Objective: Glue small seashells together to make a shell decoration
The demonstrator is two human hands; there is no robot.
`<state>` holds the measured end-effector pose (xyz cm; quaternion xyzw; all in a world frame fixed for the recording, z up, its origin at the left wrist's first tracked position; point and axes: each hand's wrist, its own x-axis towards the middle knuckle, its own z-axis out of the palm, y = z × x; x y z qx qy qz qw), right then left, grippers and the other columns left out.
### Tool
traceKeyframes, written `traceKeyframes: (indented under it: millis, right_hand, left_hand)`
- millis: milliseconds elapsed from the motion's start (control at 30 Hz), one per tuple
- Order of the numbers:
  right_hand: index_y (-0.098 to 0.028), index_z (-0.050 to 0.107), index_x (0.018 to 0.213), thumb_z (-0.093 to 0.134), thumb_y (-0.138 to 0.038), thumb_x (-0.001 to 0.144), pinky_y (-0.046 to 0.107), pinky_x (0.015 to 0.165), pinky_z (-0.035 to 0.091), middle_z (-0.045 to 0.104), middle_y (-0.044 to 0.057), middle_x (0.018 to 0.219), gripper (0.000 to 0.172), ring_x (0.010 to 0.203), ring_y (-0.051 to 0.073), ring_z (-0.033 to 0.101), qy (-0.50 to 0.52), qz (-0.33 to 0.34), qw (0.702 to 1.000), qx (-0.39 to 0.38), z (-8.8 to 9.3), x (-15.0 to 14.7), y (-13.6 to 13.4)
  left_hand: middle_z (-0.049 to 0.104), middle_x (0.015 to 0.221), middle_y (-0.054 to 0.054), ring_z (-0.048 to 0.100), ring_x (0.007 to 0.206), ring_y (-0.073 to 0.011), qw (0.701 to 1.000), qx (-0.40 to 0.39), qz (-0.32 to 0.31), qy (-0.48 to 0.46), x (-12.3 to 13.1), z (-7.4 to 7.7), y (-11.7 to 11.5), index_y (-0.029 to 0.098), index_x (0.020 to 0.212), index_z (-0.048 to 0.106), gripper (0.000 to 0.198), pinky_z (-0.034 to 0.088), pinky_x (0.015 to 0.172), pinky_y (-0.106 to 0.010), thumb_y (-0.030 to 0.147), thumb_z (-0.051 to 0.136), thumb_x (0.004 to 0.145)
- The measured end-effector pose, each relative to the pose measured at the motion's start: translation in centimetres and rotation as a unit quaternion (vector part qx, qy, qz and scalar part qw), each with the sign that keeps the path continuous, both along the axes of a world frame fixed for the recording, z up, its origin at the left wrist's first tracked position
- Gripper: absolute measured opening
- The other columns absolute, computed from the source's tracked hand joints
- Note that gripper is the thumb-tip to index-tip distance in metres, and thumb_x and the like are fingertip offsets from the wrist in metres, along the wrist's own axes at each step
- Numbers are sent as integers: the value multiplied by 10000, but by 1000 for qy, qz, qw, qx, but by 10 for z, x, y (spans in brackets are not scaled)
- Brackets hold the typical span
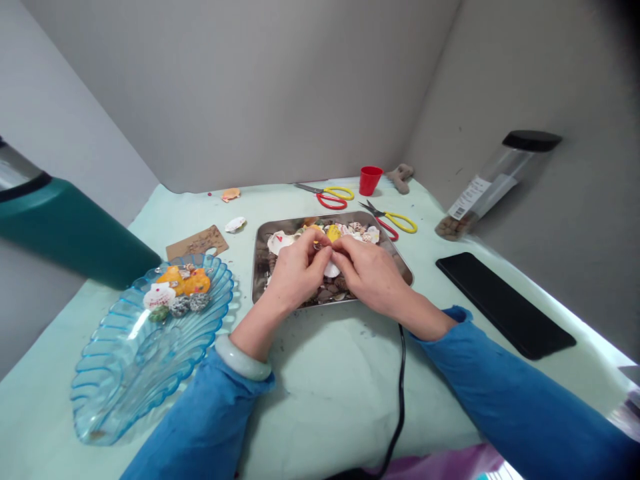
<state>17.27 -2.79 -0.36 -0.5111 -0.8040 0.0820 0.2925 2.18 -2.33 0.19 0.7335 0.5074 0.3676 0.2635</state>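
Observation:
Over a metal tray point(254, 263) of shells, my left hand point(299, 263) and my right hand point(370, 270) meet with fingers pinched together. Between the two thumbs a white shell point(331, 269) shows, gripped by both hands. A tiny shiny piece lies at the left fingertips, too small to name. My fingers hide much of the shell. Around them in the tray lie a larger white shell point(280, 242), a yellow piece point(333, 233) and many small brown shells.
Left stand a blue shell-shaped dish point(150, 360) with decorated shells and a green bottle point(75, 227). Behind are two scissors point(333, 197) point(393, 219) and a red cup point(370, 181). Right are a clear tube point(483, 193) and a black pad point(505, 305). A black cable point(401, 393) runs frontward.

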Motion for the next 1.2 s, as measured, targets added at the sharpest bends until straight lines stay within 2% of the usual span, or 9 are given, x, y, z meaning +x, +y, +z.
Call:
traceKeyframes:
  millis: [233,1200]
  right_hand:
    - [-171,554,886,394,-264,908,271,663,359,645,56,830,186,749,177,567,-16,-6,1000,5,-1,1,0]
    - [-165,560,943,429,-269,898,272,674,373,634,61,889,172,773,169,565,8,9,1000,11,0,1,0]
  left_hand:
    - [568,690,35,500,561,-83,1000,9,-9,16,-1,-2,2,202,818,510,101,384,533,-200,281,451,839]
    - [616,725,16,555,583,-113,999,-7,12,46,-1,-3,1,218,896,532,125,406,558,-230,249,428,833]
